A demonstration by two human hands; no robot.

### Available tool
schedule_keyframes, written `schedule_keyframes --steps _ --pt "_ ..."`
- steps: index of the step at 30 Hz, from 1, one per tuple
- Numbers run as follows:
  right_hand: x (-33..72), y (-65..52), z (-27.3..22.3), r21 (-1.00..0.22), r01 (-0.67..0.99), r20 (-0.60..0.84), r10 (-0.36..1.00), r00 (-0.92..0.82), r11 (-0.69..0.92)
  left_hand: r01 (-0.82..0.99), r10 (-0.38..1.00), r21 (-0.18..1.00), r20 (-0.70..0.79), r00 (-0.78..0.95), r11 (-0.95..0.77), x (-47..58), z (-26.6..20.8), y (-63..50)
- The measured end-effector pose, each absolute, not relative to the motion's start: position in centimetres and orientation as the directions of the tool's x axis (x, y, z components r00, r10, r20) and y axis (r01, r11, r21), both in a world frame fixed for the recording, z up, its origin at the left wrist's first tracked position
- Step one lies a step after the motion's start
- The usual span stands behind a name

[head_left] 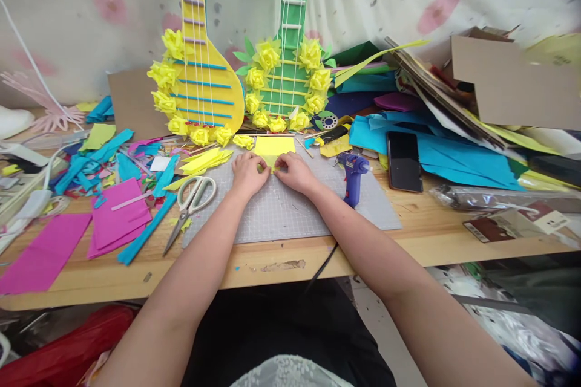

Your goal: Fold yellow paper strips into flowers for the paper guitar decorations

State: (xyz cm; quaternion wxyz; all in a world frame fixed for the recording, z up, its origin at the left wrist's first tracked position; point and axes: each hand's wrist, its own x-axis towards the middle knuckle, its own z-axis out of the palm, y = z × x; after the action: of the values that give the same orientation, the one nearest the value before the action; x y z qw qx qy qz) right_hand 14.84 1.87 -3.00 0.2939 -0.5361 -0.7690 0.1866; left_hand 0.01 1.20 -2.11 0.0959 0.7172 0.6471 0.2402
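A sheet of yellow paper (275,146) lies on the grey cutting mat (290,217), its near edge between my hands. My left hand (249,173) is closed, thumb and fingers pinching the paper's near left side. Close beside it, my right hand (296,173) pinches the near right side, fingertips almost meeting the left ones. Scissors with pale handles (188,205) rest at the mat's left edge, near a pile of cut yellow strips (206,160). To the right, a blue glue gun (354,175) stands on the mat.
Behind the mat stand a yellow paper guitar (209,78) and a green one (290,72), both trimmed with yellow paper flowers. Pink paper squares (120,214) and blue scraps lie left. A phone (405,161), blue paper (463,151) and stacked cardboard (503,81) crowd the right.
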Motion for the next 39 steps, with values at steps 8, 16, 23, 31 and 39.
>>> schedule_keyframes --steps 8,16,23,31,39 --pt "14.81 1.88 -3.07 -0.595 0.719 0.254 0.933 -0.256 0.359 0.891 0.971 0.432 0.237 0.038 -0.141 0.01 -2.34 1.35" --pt "14.72 1.83 -2.97 -0.562 0.744 0.212 0.933 -0.292 0.361 0.889 0.976 0.433 0.21 0.06 -0.148 0.29 -2.13 1.21" --pt "14.78 1.6 -2.78 -0.489 0.787 0.174 0.926 -0.335 0.376 0.908 0.965 0.354 0.214 0.153 -0.222 0.23 -2.03 0.82" --pt "14.79 1.66 -2.97 -0.475 0.794 0.17 0.925 -0.339 0.379 0.902 0.972 0.385 0.198 0.125 -0.194 0.12 -1.84 0.77" --pt "14.88 1.75 -3.12 -0.473 0.79 0.187 0.921 -0.343 0.39 0.889 0.976 0.425 0.191 0.099 -0.174 -0.47 -1.91 1.06"
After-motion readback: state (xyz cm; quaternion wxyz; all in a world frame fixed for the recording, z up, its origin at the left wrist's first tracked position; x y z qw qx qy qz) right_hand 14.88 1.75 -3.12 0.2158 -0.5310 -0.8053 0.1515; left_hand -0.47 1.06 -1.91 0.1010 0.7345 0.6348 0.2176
